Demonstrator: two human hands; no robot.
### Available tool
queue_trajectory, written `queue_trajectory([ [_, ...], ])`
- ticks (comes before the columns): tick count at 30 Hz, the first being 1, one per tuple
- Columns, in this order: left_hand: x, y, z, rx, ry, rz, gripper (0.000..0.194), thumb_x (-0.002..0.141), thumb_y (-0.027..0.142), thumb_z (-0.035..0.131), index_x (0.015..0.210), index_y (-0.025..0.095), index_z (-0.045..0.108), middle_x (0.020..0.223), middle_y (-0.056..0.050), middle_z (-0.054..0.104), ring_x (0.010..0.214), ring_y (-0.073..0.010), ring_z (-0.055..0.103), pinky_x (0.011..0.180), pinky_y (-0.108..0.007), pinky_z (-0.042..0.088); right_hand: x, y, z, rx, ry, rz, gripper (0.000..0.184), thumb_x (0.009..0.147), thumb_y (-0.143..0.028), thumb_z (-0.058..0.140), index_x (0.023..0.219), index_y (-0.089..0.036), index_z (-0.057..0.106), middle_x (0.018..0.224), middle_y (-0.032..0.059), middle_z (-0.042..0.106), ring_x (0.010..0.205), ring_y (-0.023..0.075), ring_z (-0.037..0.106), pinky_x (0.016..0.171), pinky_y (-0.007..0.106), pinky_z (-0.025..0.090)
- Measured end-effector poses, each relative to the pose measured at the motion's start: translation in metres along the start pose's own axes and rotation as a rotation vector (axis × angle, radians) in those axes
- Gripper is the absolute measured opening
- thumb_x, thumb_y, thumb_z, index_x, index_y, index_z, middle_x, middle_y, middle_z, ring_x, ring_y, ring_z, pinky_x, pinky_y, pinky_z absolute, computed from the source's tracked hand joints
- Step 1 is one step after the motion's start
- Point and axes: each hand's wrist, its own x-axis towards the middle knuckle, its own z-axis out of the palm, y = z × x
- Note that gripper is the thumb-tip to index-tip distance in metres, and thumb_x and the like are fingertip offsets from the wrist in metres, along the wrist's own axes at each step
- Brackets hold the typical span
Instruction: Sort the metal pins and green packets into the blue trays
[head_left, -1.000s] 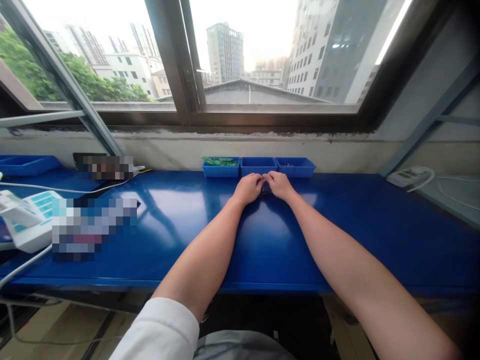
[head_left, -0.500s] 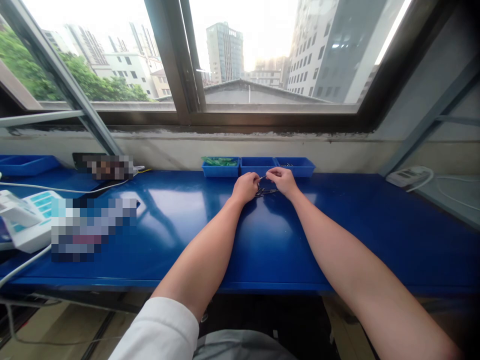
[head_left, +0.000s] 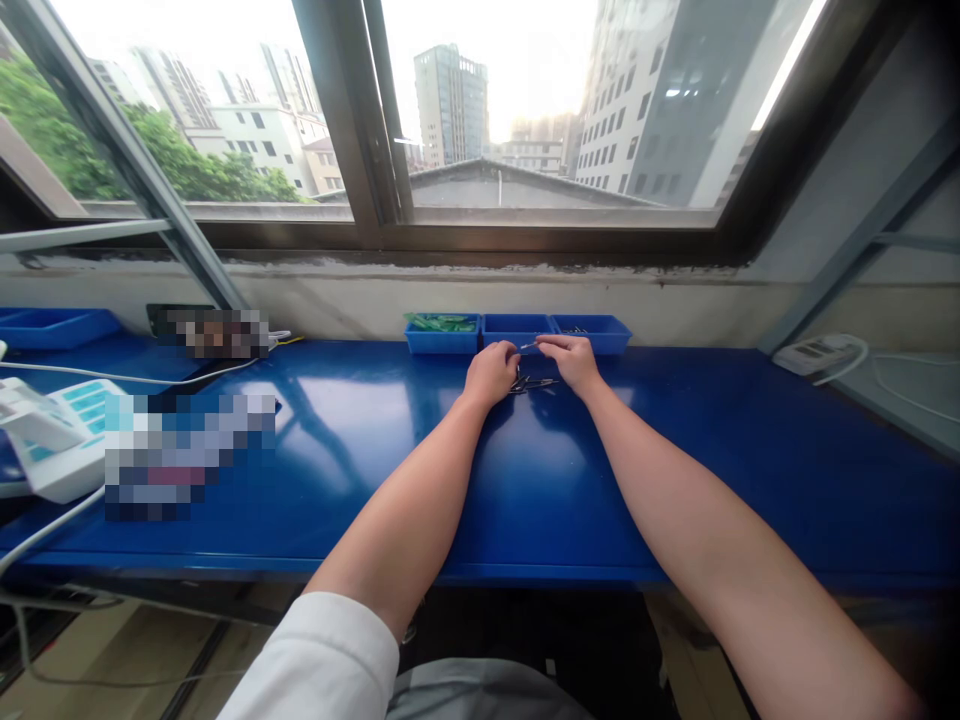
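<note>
My right hand point(head_left: 568, 360) pinches a thin, light metal piece point(head_left: 529, 346) that points left toward my other hand. My left hand point(head_left: 492, 372) is closed, fingers curled together; what it holds, if anything, is hidden. Under and between the hands, several slim dark metal pieces point(head_left: 537, 384) lie loose on the blue table point(head_left: 360, 470). Just behind the hands stand three blue bins in a row. Green items fill the left bin point(head_left: 442, 345), and small metal parts show in the right bin point(head_left: 609, 340). The contents of the middle bin point(head_left: 517, 325) cannot be made out.
At the left stands a white device with teal panels point(head_left: 75, 425), its cable crossing the table. A blue tray point(head_left: 60, 328) sits farther back. A white power strip point(head_left: 814, 352) lies at the right by the frame. The window point(head_left: 555, 230) and wall bound the back.
My right hand has shifted slightly, its fingers straighter, and the thin metal piece shows more clearly between the hands. My left hand stays nearly in place.
</note>
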Motion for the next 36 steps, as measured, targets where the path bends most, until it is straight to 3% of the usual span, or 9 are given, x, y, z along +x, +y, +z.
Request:
queue_trajectory([
  [6, 0.001, -0.001, -0.001, 0.028, -0.019, -0.103, 0.026, 0.087, 0.026, 0.046, 0.109, 0.018, 0.057, 0.111, -0.010, 0.062, 0.101, -0.0212, 0.058, 0.087, -0.031, 0.044, 0.005, 0.001, -0.010, -0.431, 0.211, 0.029, 0.048, 0.073, -0.030, 0.056, 0.119, -0.017, 0.062, 0.113, 0.0105, 0.064, 0.111, 0.0284, 0.049, 0.098, 0.046, 0.036],
  [10, -0.001, -0.001, -0.001, 0.043, -0.068, -0.127, 0.030, 0.086, 0.029, 0.046, 0.112, 0.017, 0.057, 0.114, -0.011, 0.061, 0.104, -0.0234, 0.057, 0.088, -0.033, 0.044, 0.004, 0.003, -0.012, -0.694, 0.179, 0.137, 0.066, 0.072, -0.035, 0.059, 0.136, -0.025, 0.043, 0.140, 0.0105, 0.042, 0.119, 0.0355, 0.035, 0.096, 0.056, 0.031],
  [12, -0.002, 0.000, -0.002, 0.056, -0.125, -0.120, 0.036, 0.085, 0.038, 0.048, 0.114, 0.017, 0.056, 0.115, -0.012, 0.060, 0.106, -0.0246, 0.056, 0.088, -0.033, 0.043, 0.004, 0.005, -0.012, -0.749, 0.132, 0.169, 0.074, 0.069, -0.038, 0.063, 0.139, -0.030, 0.037, 0.149, 0.0082, 0.025, 0.119, 0.0377, 0.032, 0.093, 0.058, 0.032],
  [14, -0.004, 0.001, -0.003, 0.079, -0.205, -0.092, 0.050, 0.082, 0.052, 0.048, 0.117, 0.017, 0.055, 0.119, -0.012, 0.059, 0.108, -0.0261, 0.055, 0.089, -0.033, 0.043, 0.003, 0.007, -0.010, -0.762, 0.126, 0.158, 0.076, 0.068, -0.039, 0.064, 0.138, -0.030, 0.037, 0.151, 0.0084, 0.019, 0.120, 0.0386, 0.031, 0.092, 0.058, 0.032],
  [18, -0.005, 0.002, -0.005, 0.148, -0.372, -0.002, 0.076, 0.073, 0.073, 0.042, 0.125, 0.018, 0.052, 0.130, -0.013, 0.052, 0.118, -0.0303, 0.049, 0.096, -0.035, 0.039, 0.003, 0.007, -0.007, -0.716, 0.205, -0.004, 0.051, 0.071, -0.031, 0.058, 0.120, -0.020, 0.057, 0.129, 0.0137, 0.046, 0.115, 0.0329, 0.038, 0.094, 0.049, 0.034],
  [20, -0.005, 0.002, -0.004, 0.186, -0.424, 0.034, 0.083, 0.070, 0.077, 0.040, 0.128, 0.018, 0.049, 0.136, -0.014, 0.047, 0.124, -0.0321, 0.043, 0.100, -0.038, 0.034, 0.001, 0.005, -0.005, -0.692, 0.129, -0.090, 0.033, 0.071, -0.027, 0.056, 0.101, -0.017, 0.066, 0.105, 0.0115, 0.059, 0.103, 0.0270, 0.048, 0.093, 0.041, 0.037],
  [23, -0.005, 0.001, -0.001, 0.218, -0.450, 0.054, 0.083, 0.071, 0.076, 0.040, 0.130, 0.018, 0.047, 0.139, -0.015, 0.042, 0.129, -0.0330, 0.036, 0.104, -0.041, 0.029, -0.002, 0.002, -0.001, -0.680, -0.110, -0.113, 0.021, 0.068, -0.024, 0.059, 0.085, -0.017, 0.069, 0.083, 0.0063, 0.063, 0.083, 0.0201, 0.055, 0.084, 0.032, 0.043],
  [27, -0.004, 0.001, 0.001, 0.197, -0.440, 0.061, 0.073, 0.074, 0.069, 0.044, 0.128, 0.018, 0.049, 0.133, -0.014, 0.048, 0.125, -0.0324, 0.041, 0.102, -0.043, 0.030, -0.006, -0.001, 0.002, -0.685, -0.301, -0.031, 0.020, 0.066, -0.023, 0.063, 0.083, -0.017, 0.071, 0.079, 0.0038, 0.066, 0.073, 0.0164, 0.057, 0.071, 0.027, 0.044],
  [36, -0.003, 0.000, 0.000, 0.112, -0.411, 0.036, 0.069, 0.071, 0.072, 0.048, 0.114, 0.018, 0.057, 0.118, -0.012, 0.059, 0.108, -0.0294, 0.054, 0.089, -0.035, 0.041, -0.006, 0.006, 0.003, -0.669, -0.303, -0.052, 0.016, 0.075, -0.032, 0.063, 0.078, -0.018, 0.071, 0.076, 0.0047, 0.069, 0.071, 0.0166, 0.060, 0.065, 0.026, 0.043],
])
